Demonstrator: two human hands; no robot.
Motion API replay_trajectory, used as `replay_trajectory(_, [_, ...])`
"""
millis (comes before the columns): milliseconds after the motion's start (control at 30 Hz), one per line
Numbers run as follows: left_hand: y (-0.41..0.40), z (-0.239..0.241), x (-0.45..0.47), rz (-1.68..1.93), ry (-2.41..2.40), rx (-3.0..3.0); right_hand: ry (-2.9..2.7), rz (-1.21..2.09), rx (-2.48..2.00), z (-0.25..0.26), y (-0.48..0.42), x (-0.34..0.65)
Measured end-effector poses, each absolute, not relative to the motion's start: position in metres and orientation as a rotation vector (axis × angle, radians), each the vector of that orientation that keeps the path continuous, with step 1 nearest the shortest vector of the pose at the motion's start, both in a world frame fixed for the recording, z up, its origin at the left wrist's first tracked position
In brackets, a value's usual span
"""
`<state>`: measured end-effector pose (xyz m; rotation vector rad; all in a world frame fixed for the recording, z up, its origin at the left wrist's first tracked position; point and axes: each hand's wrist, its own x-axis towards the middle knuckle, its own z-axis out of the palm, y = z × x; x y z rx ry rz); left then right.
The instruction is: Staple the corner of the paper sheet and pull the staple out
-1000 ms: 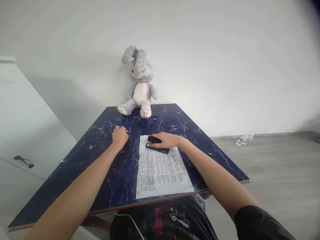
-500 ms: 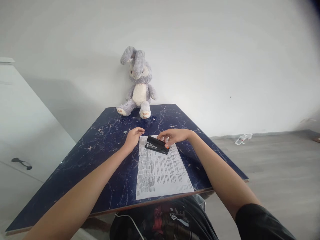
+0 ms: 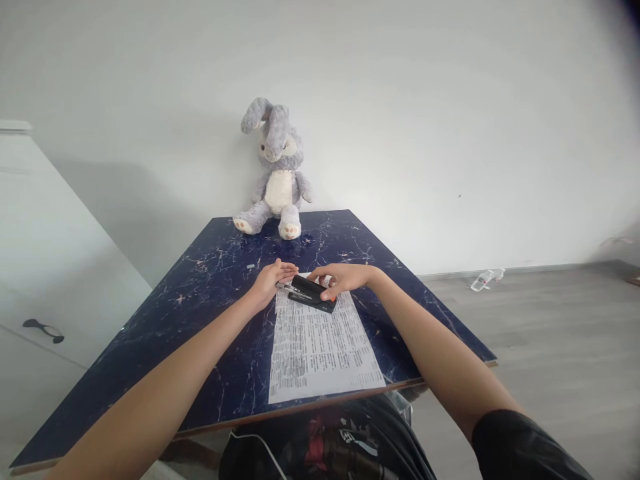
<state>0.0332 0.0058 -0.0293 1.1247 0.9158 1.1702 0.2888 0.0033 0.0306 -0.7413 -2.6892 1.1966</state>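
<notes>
Slim black stapler (image 3: 311, 297) over flat printed paper (image 3: 327, 353)

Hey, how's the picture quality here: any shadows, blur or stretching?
Head view: soft shadow on the wall beside the white cabinet; head view: print on the paper too blurred to read, outline of the stapler clear; head view: upper right corner dark, tabletop seemingly stretched toward its near edge.

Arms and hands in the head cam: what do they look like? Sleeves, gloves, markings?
Left hand and right hand are both bare, with no gloves. Both forearms are uncovered, with no watch, bracelet or marking visible. A loose black fabric sleeve ends near the right elbow; the left sleeve, if any, is out of frame.
</notes>
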Motion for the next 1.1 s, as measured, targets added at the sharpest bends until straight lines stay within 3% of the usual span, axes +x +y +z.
replay_trajectory(133, [0.007, -0.028, 0.03, 1.169, 0.88, 1.094, -2.698, 0.861, -0.82, 0.022, -0.006, 0.262])
replay_trajectory(267, [0.01, -0.026, 0.025, 1.225, 0.885, 1.055, -2.554, 1.027, -0.803, 0.024, -0.013, 0.254])
replay_trajectory(333, [0.013, -0.025, 0.022, 1.24, 0.885, 1.048, -2.485, 0.914, -0.797, 0.027, -0.015, 0.255])
replay_trajectory(533, [0.018, -0.026, 0.016, 1.121, 0.824, 0.969, -2.58, -0.307, -0.882, 0.018, -0.02, 0.248])
replay_trajectory(667, [0.018, -0.031, 0.017, 1.059, 0.766, 0.913, -2.652, -0.67, -0.876, 0.011, -0.018, 0.245])
replay_trajectory(767, [0.018, -0.034, 0.019, 1.08, 0.778, 0.923, -2.602, -0.57, -0.92, 0.009, -0.015, 0.246])
replay_trajectory(967, [0.018, -0.032, 0.015, 1.519, 0.946, 1.072, -2.364, 0.285, -1.077, 0.015, -0.004, 0.26])
replay_trajectory(1100, [0.009, -0.017, 0.01, 1.719, 1.13, 1.325, -2.544, 0.593, -0.923, 0.025, -0.005, 0.266])
